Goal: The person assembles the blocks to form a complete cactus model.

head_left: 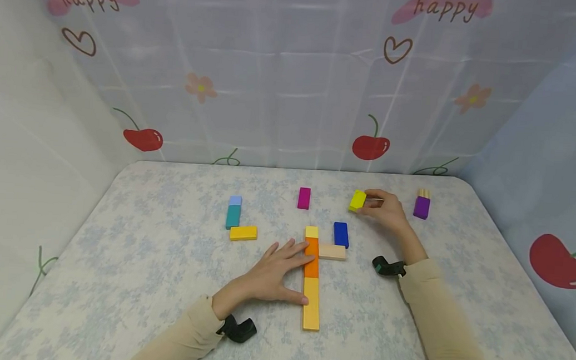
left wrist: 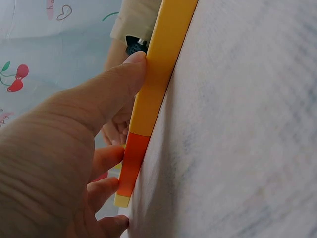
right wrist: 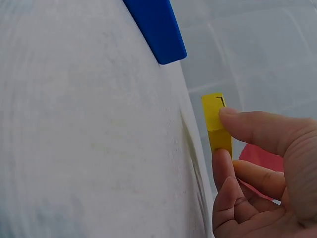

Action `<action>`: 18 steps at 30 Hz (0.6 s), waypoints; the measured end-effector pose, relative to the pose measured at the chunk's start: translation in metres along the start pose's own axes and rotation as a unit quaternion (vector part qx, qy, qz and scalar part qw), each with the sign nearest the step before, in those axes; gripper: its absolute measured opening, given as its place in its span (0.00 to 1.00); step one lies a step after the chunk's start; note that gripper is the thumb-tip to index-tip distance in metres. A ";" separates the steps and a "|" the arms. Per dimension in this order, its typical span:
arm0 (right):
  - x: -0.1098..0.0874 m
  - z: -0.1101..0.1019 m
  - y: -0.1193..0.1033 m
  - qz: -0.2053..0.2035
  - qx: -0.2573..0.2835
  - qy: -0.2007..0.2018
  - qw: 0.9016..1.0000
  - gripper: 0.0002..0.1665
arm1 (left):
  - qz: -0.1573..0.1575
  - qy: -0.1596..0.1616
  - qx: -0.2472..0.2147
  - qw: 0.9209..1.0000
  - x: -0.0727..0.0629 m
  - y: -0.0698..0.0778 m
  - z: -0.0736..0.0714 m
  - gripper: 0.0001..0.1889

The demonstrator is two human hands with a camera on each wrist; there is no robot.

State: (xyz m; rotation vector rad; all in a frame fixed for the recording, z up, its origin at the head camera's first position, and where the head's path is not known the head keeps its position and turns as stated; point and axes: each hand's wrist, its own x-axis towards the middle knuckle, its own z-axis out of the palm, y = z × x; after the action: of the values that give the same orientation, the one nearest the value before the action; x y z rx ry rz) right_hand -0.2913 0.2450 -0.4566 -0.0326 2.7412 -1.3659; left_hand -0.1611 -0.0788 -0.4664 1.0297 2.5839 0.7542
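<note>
Near the back of the table my right hand [head_left: 386, 212] pinches a bright yellow block [head_left: 358, 200] between thumb and fingers. In the right wrist view that yellow block [right wrist: 214, 111] shows small dark marks near one end. My left hand [head_left: 268, 273] lies with fingers spread along the left side of a row of blocks. Its thumb touches the long amber block [head_left: 311, 312], and fingertips rest against the orange block [head_left: 312, 268]. A small pale yellow block [head_left: 311, 232] ends the row. A beige block [head_left: 333, 252] extends right from it, with a blue block [head_left: 341, 235] behind.
A magenta block [head_left: 304, 198] lies at the back. To the left are a teal block [head_left: 233, 217], a light blue block [head_left: 235, 200] and a golden yellow block [head_left: 243, 233]. A purple block [head_left: 421, 208] with pale sticks [head_left: 423, 193] behind it lies right of my right hand.
</note>
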 end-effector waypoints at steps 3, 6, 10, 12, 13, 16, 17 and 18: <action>-0.002 0.003 -0.006 -0.013 0.006 -0.010 1.000 0.38 | -0.001 0.000 0.003 1.000 0.001 0.000 0.000 0.46; -0.003 0.006 -0.009 -0.020 0.008 -0.017 1.000 0.37 | -0.002 0.001 0.004 1.000 0.000 0.000 -0.001 0.46; -0.004 0.010 -0.011 -0.028 0.011 -0.028 0.999 0.36 | -0.005 -0.001 0.001 1.000 0.000 0.001 -0.001 0.46; -0.004 0.012 -0.012 -0.032 0.013 -0.034 0.999 0.36 | -0.006 -0.002 0.000 1.000 0.000 0.001 -0.002 0.46; -0.004 0.012 -0.012 -0.037 0.011 -0.038 0.999 0.36 | -0.007 -0.002 0.000 1.000 0.000 0.001 -0.002 0.46; -0.004 0.014 -0.013 -0.048 0.010 -0.049 0.998 0.35 | -0.008 -0.003 0.000 1.000 0.000 0.001 -0.002 0.46; -0.004 0.015 -0.013 -0.053 0.009 -0.052 0.997 0.35 | -0.008 -0.003 0.000 1.000 0.000 0.001 -0.002 0.46; -0.005 0.015 -0.014 -0.057 0.009 -0.056 0.997 0.35 | -0.008 -0.003 -0.001 1.000 0.000 0.002 -0.002 0.46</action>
State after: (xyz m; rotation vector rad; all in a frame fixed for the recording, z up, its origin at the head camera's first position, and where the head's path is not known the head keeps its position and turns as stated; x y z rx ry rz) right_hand -0.2858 0.2252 -0.4544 -0.2607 2.6720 -1.3704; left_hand -0.1612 -0.0784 -0.4638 1.0069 2.5838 0.7486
